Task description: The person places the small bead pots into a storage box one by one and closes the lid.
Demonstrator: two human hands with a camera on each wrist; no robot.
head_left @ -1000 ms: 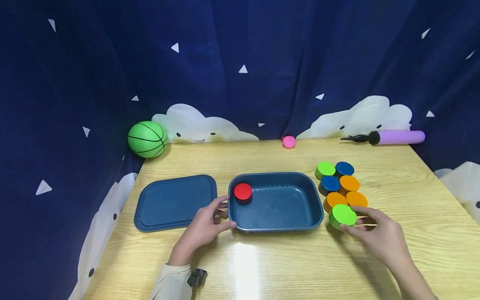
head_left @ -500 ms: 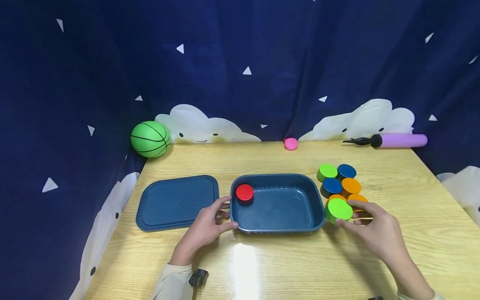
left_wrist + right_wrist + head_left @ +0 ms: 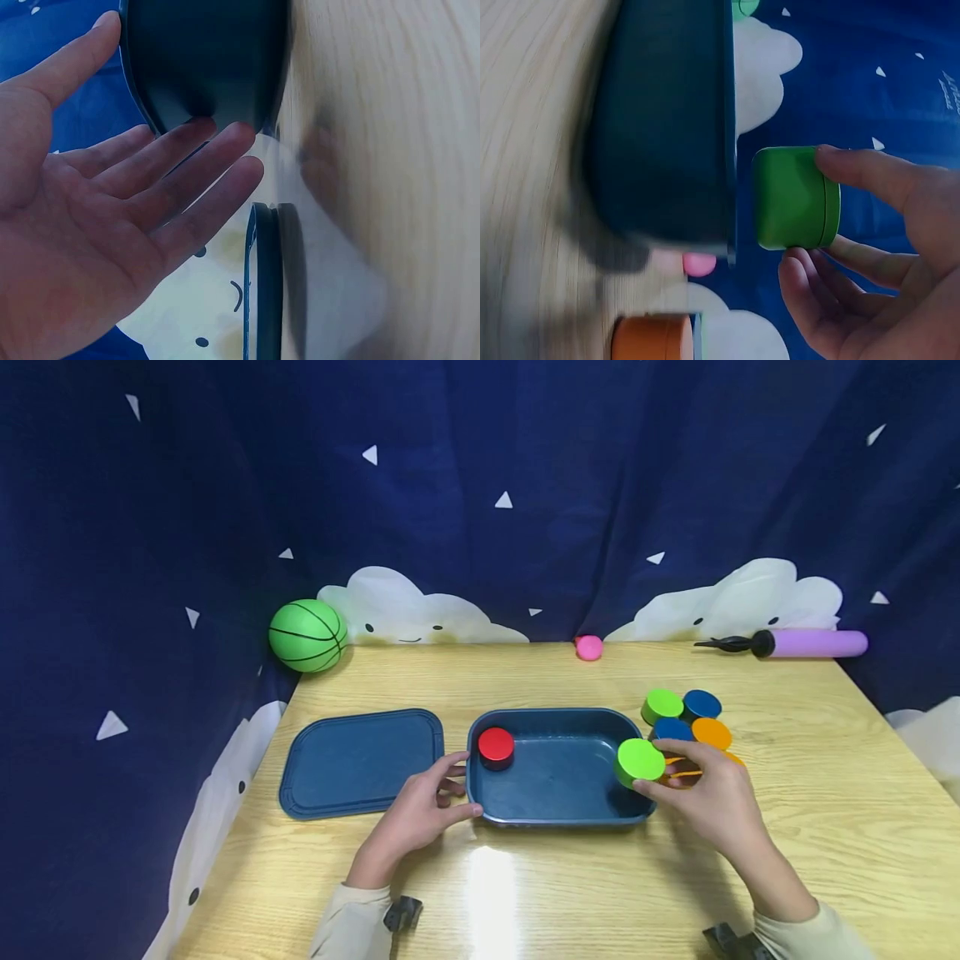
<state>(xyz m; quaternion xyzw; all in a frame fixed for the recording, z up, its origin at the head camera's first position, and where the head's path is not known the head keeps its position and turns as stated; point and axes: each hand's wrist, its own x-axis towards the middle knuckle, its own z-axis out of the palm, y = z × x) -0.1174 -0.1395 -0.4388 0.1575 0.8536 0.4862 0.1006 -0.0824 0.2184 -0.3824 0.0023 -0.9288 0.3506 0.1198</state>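
My right hand (image 3: pixel 712 797) pinches a small lime-green round tin (image 3: pixel 640 762) between thumb and fingers. In the head view this tin overlaps the right end of a dark blue rectangular box (image 3: pixel 558 821); the right wrist view has it above the rim level, with a lid seam (image 3: pixel 826 206) near its top. A red tin (image 3: pixel 497 745) stands inside the box at the left. Against the box's left end rests my left hand (image 3: pixel 416 806), thumb and fingertips at its wall, the fingers extended in the left wrist view.
A flat blue lid (image 3: pixel 360 764) lies left of the box. Right of it stand several tins: green (image 3: pixel 663 705), blue (image 3: pixel 702 703) and orange (image 3: pixel 711 733), some partly behind my right hand. Along the back are a green ball (image 3: pixel 307 636), a pink round thing (image 3: pixel 589 648) and a purple pump (image 3: pixel 816 643).
My right hand has carried the green tin left and upward, from beside the orange tins to over the box's right end. The left hand stays at the box. The head view shifts slightly.
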